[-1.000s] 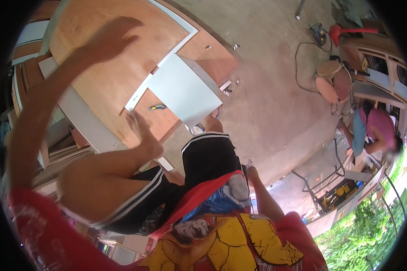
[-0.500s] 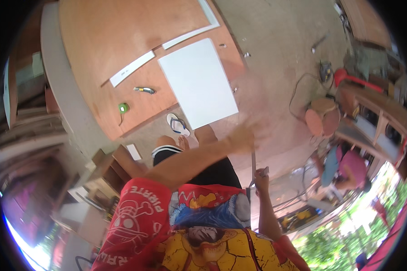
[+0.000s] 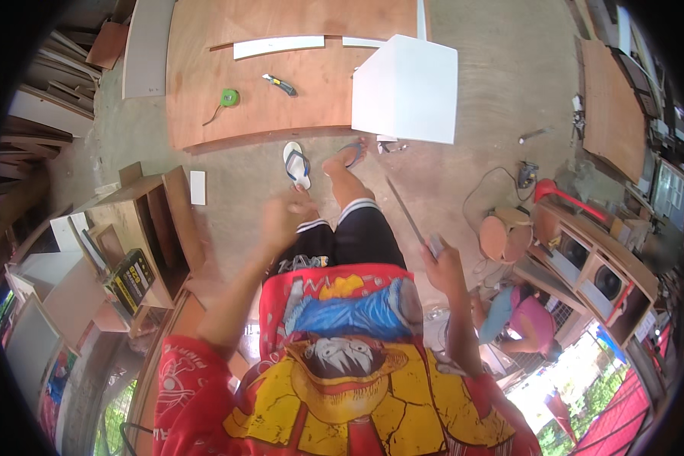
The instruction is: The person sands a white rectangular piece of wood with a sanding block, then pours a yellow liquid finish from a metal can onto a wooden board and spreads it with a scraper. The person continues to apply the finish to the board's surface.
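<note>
All positions refer to the plywood board (image 3: 311, 110), which lies flat on the floor (image 3: 494, 68) ahead of you.

1. Your right hand (image 3: 445, 267) is on the near side of the board, off toward its right end. Its fingers are clenched around 1 end of a thin straight bar (image 3: 406, 211). The bar slants from your grip toward the board; its free tip points at the board's near edge, apart from it.

2. Your left hand (image 3: 285, 216) is raised on the near side of the board, opposite its middle. The hand is blurred; you cannot tell whether its fingers are released or clenched. A loose white sandal (image 3: 296, 165) lies between this hand and the board's near edge.

3. A utility knife (image 3: 281, 85) lies near the middle of the board. A green tape measure (image 3: 229, 97) lies on its left part. 2 white strips (image 3: 279, 47) lie farther from you across the board. A white box (image 3: 410, 91) covers its near right corner.

4. A co-worker (image 3: 526, 323) is to the right of the board, on its near side.
</note>
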{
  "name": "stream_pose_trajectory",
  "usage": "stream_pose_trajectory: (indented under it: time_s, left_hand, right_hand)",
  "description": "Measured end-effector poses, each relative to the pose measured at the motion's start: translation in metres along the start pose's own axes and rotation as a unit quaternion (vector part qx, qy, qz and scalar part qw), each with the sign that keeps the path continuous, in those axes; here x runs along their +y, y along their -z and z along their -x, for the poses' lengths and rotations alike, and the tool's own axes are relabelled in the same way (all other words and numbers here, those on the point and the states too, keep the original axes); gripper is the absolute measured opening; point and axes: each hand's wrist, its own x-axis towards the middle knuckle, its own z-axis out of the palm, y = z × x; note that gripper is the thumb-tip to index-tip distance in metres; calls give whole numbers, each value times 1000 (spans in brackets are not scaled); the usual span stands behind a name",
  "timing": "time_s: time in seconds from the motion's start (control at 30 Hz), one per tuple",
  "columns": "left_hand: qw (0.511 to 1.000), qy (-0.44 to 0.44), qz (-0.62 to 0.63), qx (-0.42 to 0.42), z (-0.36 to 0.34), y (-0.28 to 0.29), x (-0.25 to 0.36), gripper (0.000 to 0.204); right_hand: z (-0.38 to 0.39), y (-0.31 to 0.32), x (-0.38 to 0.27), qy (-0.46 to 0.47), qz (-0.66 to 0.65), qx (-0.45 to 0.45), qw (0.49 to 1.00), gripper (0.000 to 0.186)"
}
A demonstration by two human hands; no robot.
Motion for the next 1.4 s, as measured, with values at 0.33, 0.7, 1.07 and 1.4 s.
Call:
stream_pose_trajectory:
  time_s: [0.33, 0.7, 1.07, 1.4]
  left_hand:
    - [702, 172, 690, -32, 140, 42, 91, 79]
    - [612, 184, 676, 367, 228, 68, -9, 40]
    - [676, 416, 302, 528, 375, 22, 2, 70]
    - [595, 390, 304, 634, 415, 102, -83, 57]
  right_hand:
    - [25, -64, -210, 422, -102, -33, 900, 30]
    - [-139, -49, -136, 368, 67, -17, 927, 86]
    - [-241, 3, -54, 217, 431, 33, 875, 102]
    - [-255, 25, -53, 388, 380, -8, 840, 83]
